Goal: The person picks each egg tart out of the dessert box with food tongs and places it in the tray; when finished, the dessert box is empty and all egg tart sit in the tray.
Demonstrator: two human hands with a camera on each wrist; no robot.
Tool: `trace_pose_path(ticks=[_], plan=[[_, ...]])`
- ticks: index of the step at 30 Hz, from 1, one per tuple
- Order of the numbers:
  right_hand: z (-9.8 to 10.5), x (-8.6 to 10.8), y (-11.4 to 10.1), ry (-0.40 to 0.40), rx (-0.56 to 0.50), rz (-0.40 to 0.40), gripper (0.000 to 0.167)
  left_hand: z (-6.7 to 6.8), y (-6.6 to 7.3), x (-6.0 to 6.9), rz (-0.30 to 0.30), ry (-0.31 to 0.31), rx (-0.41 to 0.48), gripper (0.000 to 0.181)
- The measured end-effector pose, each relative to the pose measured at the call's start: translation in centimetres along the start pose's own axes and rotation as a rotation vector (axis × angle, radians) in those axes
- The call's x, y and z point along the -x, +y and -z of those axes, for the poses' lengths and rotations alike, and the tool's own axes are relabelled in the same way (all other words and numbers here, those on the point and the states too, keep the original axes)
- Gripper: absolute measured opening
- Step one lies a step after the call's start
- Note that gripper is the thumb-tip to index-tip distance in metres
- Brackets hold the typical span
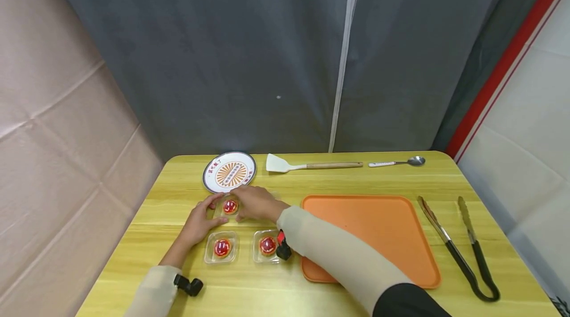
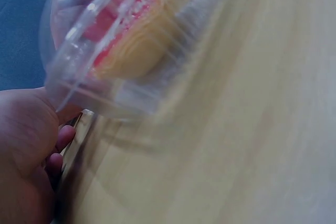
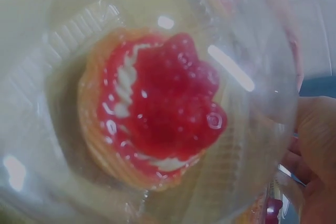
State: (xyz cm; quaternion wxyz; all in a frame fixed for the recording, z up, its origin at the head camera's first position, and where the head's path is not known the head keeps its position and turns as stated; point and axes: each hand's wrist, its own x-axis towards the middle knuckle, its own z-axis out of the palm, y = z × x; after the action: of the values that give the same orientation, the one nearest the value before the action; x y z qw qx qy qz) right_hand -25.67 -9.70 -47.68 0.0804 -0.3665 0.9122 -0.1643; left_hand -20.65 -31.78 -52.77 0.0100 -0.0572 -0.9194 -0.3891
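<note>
Near the plate, both hands are at a clear plastic tart box with a red-topped tart inside. My left hand curves its thumb and fingers round the box's left side, and my right hand grips the right side, hiding part of it. Closer to me sit two more tart boxes, one at the left and one under the right wrist. A boxed fruit tart fills the right wrist view; the left wrist view has a blurred, domed tart box.
Behind the hands lies a round patterned plate. A white spatula and a spoon lie along the back edge. An orange tray is right of the boxes, with black-handled tongs beyond it.
</note>
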Motion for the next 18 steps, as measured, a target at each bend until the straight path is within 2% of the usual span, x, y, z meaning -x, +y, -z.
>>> trace_pose_path(ticks=[10,18], plan=[[0.09,0.11,0.2,-0.01,-0.003,0.005,0.075,-0.17,-0.09,-0.01,-0.011,0.004,-0.008,0.078],[-0.17,-0.03,0.46,-0.011,-0.01,0.022,0.073,-0.16,0.04,-0.01,0.022,-0.007,-0.004,0.076]])
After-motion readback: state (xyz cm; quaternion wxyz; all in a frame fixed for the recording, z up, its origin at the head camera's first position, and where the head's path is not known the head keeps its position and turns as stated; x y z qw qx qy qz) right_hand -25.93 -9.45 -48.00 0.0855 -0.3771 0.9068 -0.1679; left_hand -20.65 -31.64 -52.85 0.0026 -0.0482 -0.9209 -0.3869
